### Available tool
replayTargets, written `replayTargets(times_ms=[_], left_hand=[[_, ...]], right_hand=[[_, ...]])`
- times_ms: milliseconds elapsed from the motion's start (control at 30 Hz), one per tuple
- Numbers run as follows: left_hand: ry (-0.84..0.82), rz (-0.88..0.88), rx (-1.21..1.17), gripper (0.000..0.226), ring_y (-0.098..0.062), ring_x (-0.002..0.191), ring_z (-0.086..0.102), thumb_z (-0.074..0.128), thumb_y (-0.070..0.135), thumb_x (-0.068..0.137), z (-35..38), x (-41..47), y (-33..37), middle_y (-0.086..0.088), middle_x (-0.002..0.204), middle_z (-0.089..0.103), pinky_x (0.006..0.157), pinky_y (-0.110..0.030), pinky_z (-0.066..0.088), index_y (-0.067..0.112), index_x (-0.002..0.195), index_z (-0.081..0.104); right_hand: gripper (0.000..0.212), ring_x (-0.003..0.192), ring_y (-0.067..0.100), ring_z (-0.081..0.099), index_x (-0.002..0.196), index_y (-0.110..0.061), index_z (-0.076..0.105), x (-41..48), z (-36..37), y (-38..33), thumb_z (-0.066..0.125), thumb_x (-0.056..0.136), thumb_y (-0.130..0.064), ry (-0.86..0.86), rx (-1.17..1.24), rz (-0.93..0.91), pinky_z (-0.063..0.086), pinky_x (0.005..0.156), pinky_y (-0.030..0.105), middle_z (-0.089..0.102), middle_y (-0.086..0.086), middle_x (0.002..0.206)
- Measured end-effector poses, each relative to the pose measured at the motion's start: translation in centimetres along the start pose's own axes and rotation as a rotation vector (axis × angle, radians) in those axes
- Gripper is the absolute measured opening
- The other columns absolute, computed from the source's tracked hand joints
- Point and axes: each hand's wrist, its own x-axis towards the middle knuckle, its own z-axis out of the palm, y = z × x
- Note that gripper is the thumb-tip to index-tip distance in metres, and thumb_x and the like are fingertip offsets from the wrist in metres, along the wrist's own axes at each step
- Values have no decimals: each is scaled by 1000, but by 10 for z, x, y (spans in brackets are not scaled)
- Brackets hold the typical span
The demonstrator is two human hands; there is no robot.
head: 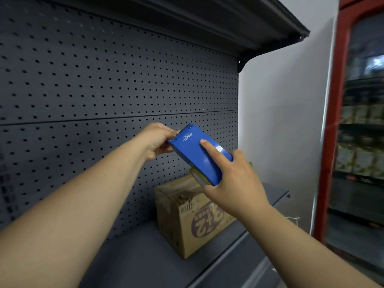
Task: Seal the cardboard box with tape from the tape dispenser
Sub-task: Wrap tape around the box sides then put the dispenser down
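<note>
A blue tape dispenser (195, 154) with a roll of tape inside is held in the air above a brown cardboard box (187, 217). My right hand (234, 179) grips its rear body, index finger laid along the top. My left hand (158, 140) pinches the dispenser's front end, where the tape comes out; the tape end itself is hidden by my fingers. The box stands on a dark grey shelf (145, 256), its top flaps roughly closed and its printed side facing me.
A dark pegboard panel (104, 90) backs the shelf, and an upper shelf (228, 23) overhangs it. To the right stand a white wall (280, 132) and a red-framed glass cabinet (357, 132) stocked with goods.
</note>
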Motion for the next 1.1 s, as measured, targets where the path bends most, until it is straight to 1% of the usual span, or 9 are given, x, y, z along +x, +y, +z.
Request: replayTargets(times_ms=[67, 200, 433, 533, 700, 800, 900, 1000, 1100], left_hand=[[20, 25, -30, 13, -4, 38, 54, 59, 2, 85, -2, -5, 3, 1, 64, 65, 40, -14, 47, 5, 73, 64], [63, 63, -23, 14, -2, 42, 63, 62, 18, 87, -31, -5, 12, 4, 46, 68, 44, -12, 50, 7, 77, 65], [99, -5, -14, 14, -2, 42, 64, 62, 19, 86, -77, 18, -2, 4, 46, 68, 47, -13, 50, 8, 78, 64], [82, -23, -3, 15, -1, 40, 63, 61, 18, 88, -82, 32, -16, 4, 46, 68, 42, -11, 49, 7, 78, 63], [-11, -126, 109, 16, -3, 44, 64, 59, 17, 89, -90, 53, -66, -6, 74, 69, 44, -13, 50, 2, 89, 64], [-78, -166, 184, 15, -11, 61, 66, 58, 17, 89, -90, 65, -100, -6, 78, 69, 56, -19, 52, 4, 88, 64], [-129, -186, 223, 15, -16, 75, 65, 57, 19, 89, -82, 75, -130, -7, 85, 69, 67, -25, 50, 5, 90, 64], [-144, -209, 241, 18, -19, 81, 63, 57, 18, 90, -73, 82, -156, -9, 93, 68, 66, -25, 48, 3, 98, 63], [-138, -219, 247, 18, -18, 76, 61, 56, 17, 89, -64, 87, -172, -11, 91, 67, 64, -26, 46, 3, 99, 62]], right_hand=[[85, 78, 22, 46, 135, -59, 3, -10, -9, -4, 58, 73, -37, -4, -18, 21, 45, 62, 31, 31, 0, 97], [88, 74, 20, 46, 133, -60, -1, -30, -20, -7, 59, 72, -38, -26, -79, 38, 38, 54, 26, 34, -1, 97], [93, 81, 16, 47, 128, -66, -12, -46, -30, -12, 59, 72, -44, -110, -172, 42, 40, 60, 22, 32, -6, 100], [95, 82, 14, 47, 123, -70, -16, -43, -26, -21, 59, 72, -45, -140, -189, 45, 44, 63, 22, 30, -8, 101], [91, 85, 15, 47, 126, -67, -13, -33, -7, -32, 58, 72, -49, -213, -234, 85, 43, 66, 23, 30, -7, 100], [90, 94, 15, 50, 126, -68, -13, -31, 10, -35, 57, 73, -50, -283, -272, 107, 46, 72, 23, 28, -7, 102], [90, 91, 12, 45, 125, -69, -14, -29, 22, -35, 56, 73, -52, -331, -307, 139, 44, 73, 22, 27, -7, 100], [90, 87, 10, 40, 130, -65, -13, -25, 33, -35, 56, 72, -55, -365, -345, 153, 41, 72, 20, 26, -8, 98], [91, 87, 9, 40, 130, -63, -14, -21, 40, -38, 56, 73, -56, -394, -368, 164, 40, 73, 20, 26, -8, 97]])
